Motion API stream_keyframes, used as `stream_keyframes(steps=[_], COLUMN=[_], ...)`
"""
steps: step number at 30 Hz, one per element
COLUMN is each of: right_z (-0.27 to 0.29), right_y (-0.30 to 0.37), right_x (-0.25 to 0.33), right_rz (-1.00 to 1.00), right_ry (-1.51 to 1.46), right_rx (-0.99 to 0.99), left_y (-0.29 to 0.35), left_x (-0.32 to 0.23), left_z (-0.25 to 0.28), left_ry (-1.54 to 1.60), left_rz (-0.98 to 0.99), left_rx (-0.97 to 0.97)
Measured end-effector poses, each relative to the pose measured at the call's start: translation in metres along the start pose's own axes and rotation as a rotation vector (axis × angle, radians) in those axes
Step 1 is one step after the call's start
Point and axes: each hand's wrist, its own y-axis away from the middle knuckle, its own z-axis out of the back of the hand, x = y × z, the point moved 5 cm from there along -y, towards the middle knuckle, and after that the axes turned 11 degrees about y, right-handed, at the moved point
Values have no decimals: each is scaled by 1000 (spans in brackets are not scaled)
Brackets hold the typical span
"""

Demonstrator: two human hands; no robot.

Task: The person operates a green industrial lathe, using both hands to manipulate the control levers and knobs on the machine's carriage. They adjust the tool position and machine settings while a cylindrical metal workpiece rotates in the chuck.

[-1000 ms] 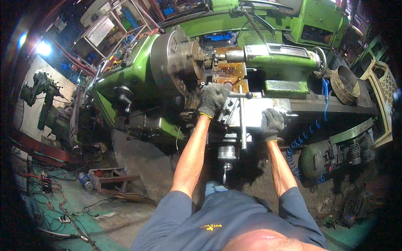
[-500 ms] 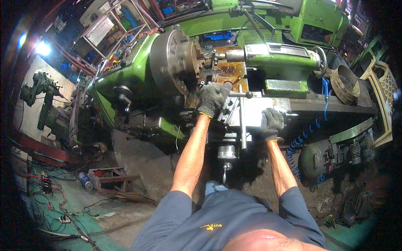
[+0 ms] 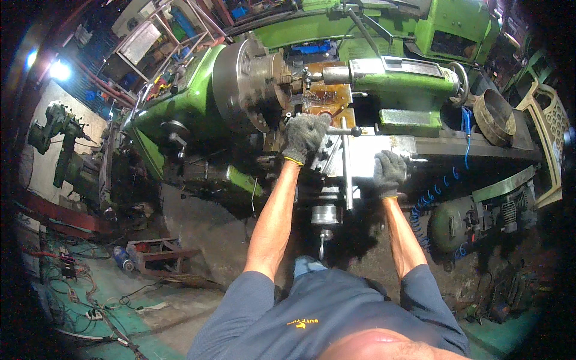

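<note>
- Left grip, grey knit glove with yellow cuff edge (image 3: 304, 137): fingers curled; the glove covers the contact, so what it grips cannot be told.
- Steel lever with black ball end (image 3: 338, 131): located immediately right of the left grip, the nearer hand; long axis crosswise, ball to the right.
- Right grip, matching grey glove (image 3: 390, 169): fingers bent at the right part of the bright flat metal plate (image 3: 364, 153); any handle beneath is hidden, hold not determinable.
- Long bright steel bar (image 3: 347, 180): between both grips; long axis toward the operator, roughly square to the lever.
- Large round steel chuck (image 3: 237, 84): left of and beyond the left grip, outline blurred.
</note>
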Motion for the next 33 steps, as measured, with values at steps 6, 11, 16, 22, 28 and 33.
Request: stream_keyframes(steps=[6,11,16,22,28,33], right_z=[1,1,4,4,7,5], right_y=[-1,-3,-2,-4,-6,-4], right_x=[0,1,-2,0,4,2], right_rz=[0,-3,-4,4,-2,10], right_ry=[-7,-18,-21,-16,-23,-31], right_rx=[0,4,-20,-5,-17,-18], left_y=[1,0,-2,-1,0,-1], left_x=[0,10,2,4,5,-1], left_z=[0,-3,-4,-2,-2,-1], left_ry=[31,-9,-3,-35,-69,-26], left_rz=[-11,-14,19,-5,-34,-79], left_rx=[-16,-15,13,-11,-18,-77])
